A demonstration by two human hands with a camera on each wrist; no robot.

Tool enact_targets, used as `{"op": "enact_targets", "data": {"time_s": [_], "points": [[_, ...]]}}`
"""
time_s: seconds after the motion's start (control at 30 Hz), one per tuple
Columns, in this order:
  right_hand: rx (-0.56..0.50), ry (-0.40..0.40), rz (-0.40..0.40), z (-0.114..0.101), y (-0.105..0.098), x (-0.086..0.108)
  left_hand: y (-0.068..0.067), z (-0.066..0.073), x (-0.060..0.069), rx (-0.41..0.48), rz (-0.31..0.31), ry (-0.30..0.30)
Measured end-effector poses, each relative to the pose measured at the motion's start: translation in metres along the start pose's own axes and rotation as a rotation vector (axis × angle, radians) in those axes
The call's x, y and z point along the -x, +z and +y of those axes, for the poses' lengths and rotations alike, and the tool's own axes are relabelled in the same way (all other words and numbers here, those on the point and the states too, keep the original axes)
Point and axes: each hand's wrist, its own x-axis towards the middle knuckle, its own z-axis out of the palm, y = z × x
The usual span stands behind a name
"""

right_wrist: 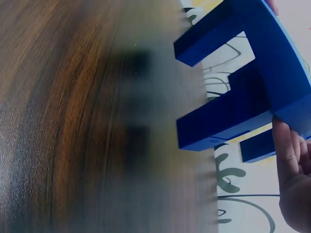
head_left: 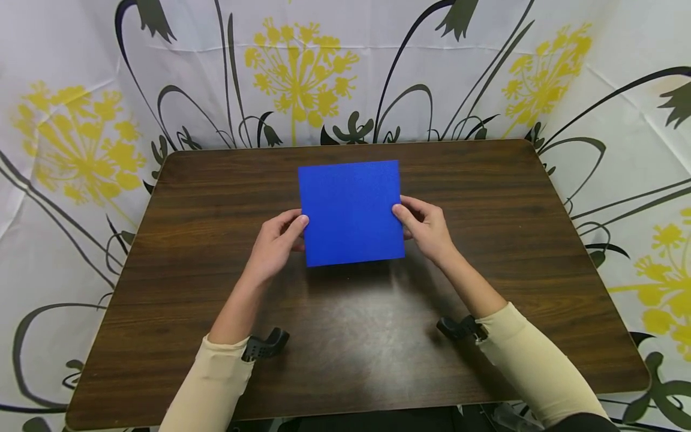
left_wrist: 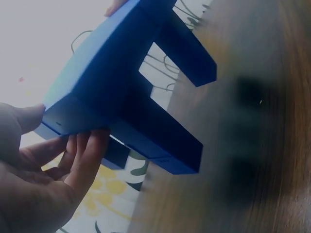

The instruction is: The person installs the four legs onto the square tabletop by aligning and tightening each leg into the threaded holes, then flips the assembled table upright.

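Observation:
A small blue toy table [head_left: 353, 213] with a flat square top and several thick legs is held just above the brown tabletop. Its legs point down and hang apart from the wood, as the left wrist view shows on one leg [left_wrist: 163, 141]. My left hand [head_left: 273, 243] grips the left edge, thumb on top and fingers underneath. On the opposite edge my right hand [head_left: 426, 228] holds it the same way. In the right wrist view, fingers [right_wrist: 286, 150] press under the rim beside a leg [right_wrist: 223, 119]. From the head view the legs are hidden below the top.
The brown wooden table [head_left: 216, 180] has rounded corners and reflects light near its front. Behind and beside it hangs a white cloth [head_left: 378, 72] printed with yellow flowers and dark stems. Black wrist cameras [head_left: 267, 345] sit on both forearms.

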Motion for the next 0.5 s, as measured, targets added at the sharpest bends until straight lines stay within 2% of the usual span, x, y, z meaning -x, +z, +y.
{"op": "enact_targets", "data": {"time_s": [0.3,0.5], "points": [[-0.093,0.236,0.043,0.0000,0.0036,-0.0038,0.0013,-0.0018,-0.0044,0.098,0.015,-0.121],[-0.116,0.309,0.053,0.0061,0.0061,-0.0051,0.0028,-0.0072,-0.0056,0.136,0.012,-0.170]]}}
